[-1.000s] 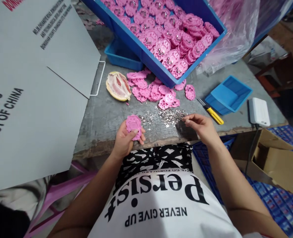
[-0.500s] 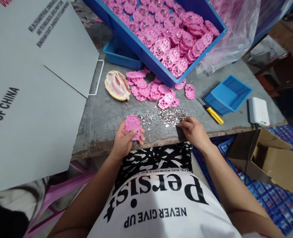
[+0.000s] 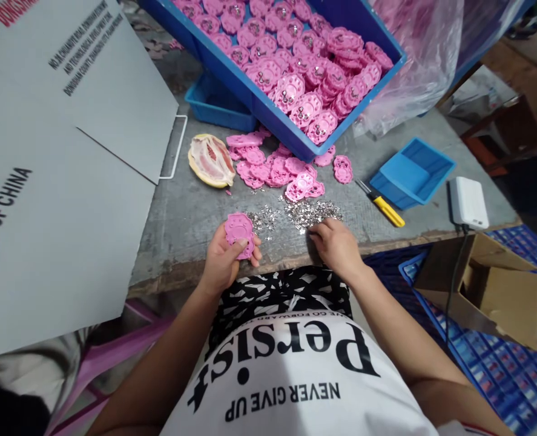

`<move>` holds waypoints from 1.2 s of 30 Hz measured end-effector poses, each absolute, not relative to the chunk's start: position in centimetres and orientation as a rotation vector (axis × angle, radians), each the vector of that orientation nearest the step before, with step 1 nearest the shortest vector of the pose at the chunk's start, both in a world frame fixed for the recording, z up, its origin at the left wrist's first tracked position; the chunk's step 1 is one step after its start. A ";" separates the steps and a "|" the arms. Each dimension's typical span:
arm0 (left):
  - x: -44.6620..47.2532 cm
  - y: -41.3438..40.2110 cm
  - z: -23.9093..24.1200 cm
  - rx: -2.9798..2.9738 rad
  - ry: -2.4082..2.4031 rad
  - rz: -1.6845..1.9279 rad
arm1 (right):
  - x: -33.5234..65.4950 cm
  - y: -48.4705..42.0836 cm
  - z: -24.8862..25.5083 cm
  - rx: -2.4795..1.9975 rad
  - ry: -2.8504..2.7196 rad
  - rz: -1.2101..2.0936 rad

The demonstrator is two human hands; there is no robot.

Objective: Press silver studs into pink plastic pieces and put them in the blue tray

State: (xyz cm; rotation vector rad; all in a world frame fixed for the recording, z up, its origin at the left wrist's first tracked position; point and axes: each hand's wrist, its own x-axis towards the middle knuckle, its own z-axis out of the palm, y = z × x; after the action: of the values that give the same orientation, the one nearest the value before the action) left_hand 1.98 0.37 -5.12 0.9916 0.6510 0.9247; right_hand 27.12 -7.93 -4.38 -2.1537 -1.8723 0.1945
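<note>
My left hand (image 3: 223, 255) grips a pink plastic piece (image 3: 240, 233) with a scalloped edge, the thumb lying over its lower part. Near the table's front edge, my right hand (image 3: 336, 245) has its fingers drawn together at the lower side of a pile of small shiny metal parts (image 3: 311, 212). What its fingertips hold, if anything, is too small to make out. A smaller scatter of metal parts (image 3: 264, 219) lies just right of the held piece. Behind the metal parts is a loose heap of similar pink pieces (image 3: 277, 169).
A large blue crate (image 3: 311, 148) full of pink pieces stands at the back, beside a small blue tray (image 3: 220, 112). Half a pomelo (image 3: 210, 160) lies at left. At right are a yellow screwdriver (image 3: 387, 211), a blue bin (image 3: 411, 172), a white power bank (image 3: 468, 203) and a cardboard box (image 3: 507, 297).
My right hand has moved left along the near side of the metal pile. My left hand still holds the pink piece; the whole view has shifted slightly.
</note>
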 end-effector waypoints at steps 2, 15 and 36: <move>2.0 0.3 -5.1 0.991 0.652 0.935 | 26.4 -7.4 -4.6 -2.151 -1.874 0.196; 2.0 0.4 -5.1 0.991 0.653 0.918 | 29.8 -8.3 -5.1 -2.169 -1.859 -0.054; 2.0 0.3 -4.9 1.004 0.652 0.926 | 28.5 -6.7 -4.2 -2.260 -1.897 -0.228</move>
State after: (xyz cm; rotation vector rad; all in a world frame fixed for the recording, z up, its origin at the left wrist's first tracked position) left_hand 1.97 0.32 -4.94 1.0043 0.6523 0.9260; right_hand 28.54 -6.69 -4.21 -2.2599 -1.8972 -0.2276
